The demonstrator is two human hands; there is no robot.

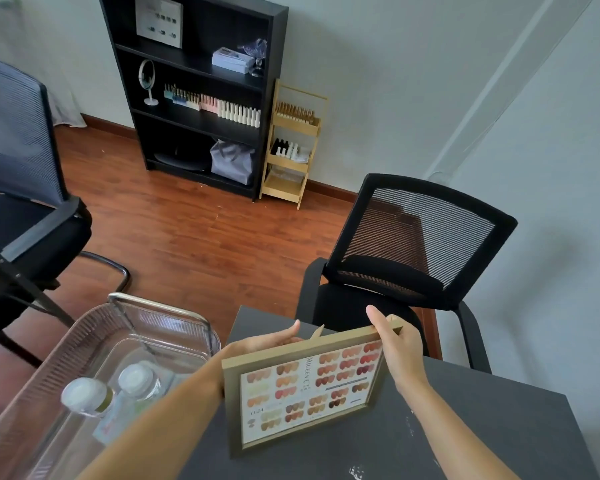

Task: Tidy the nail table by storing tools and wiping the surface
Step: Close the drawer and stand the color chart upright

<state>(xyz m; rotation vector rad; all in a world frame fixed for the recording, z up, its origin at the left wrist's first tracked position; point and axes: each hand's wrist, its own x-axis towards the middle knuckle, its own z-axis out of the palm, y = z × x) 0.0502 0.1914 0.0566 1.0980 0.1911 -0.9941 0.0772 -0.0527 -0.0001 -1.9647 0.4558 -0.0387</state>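
Both hands hold one framed nail-colour chart [309, 389] tilted above the dark table [465, 427], its printed face toward the camera. The left hand [274, 337] is wrapped round the frame's upper left edge, fingers behind it; the right hand [395, 344] pinches the upper right corner, thumb on the front. The frame's lower edge sits low over the tabletop; whether it touches cannot be told.

The table's far edge runs just behind the frame at 12 o'clock, and its right edge falls away at 3 o'clock with bare surface between. At 9 o'clock one clear ribbed basket [94, 341] stands beside the table, its handle raised, holding two clear bottles [87, 396] with pale caps.

Two mesh chairs stand around: one [413, 244] close behind the table at 1 o'clock, one [18, 174] at 10 o'clock. Open wood floor [187, 230] lies between them, reaching one black shelf [201, 91] and one small wooden rack [291, 143] at 12 o'clock
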